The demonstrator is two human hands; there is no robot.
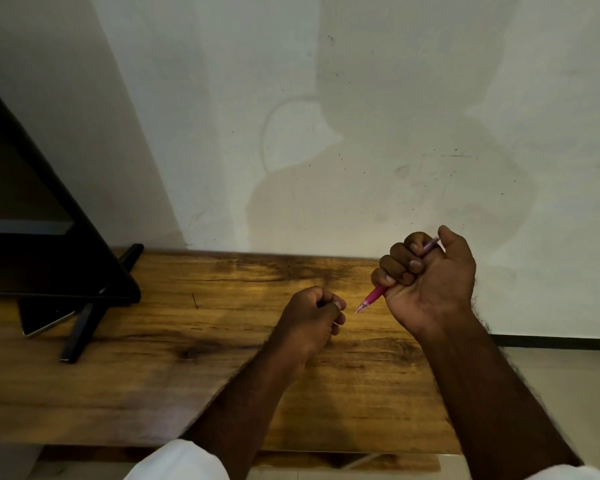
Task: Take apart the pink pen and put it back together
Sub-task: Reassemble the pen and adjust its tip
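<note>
My right hand point(430, 275) is raised above the right end of the wooden table point(153, 358) with its fist wrapped around the pink pen point(373, 296). The pen's tip points down and left, and its back end sticks out by my thumb. My left hand point(312, 317) hovers just left of the tip, fingers curled shut, thumb pressed on the forefinger. Whether it pinches a small part is hidden by the fingers. A small gap separates the pen tip from my left hand.
A black monitor point(32, 220) on a black stand point(84, 327) fills the table's left end, with a phone-like slab point(45, 323) under it. A pale wall rises right behind the table. Floor shows to the right of the table's edge.
</note>
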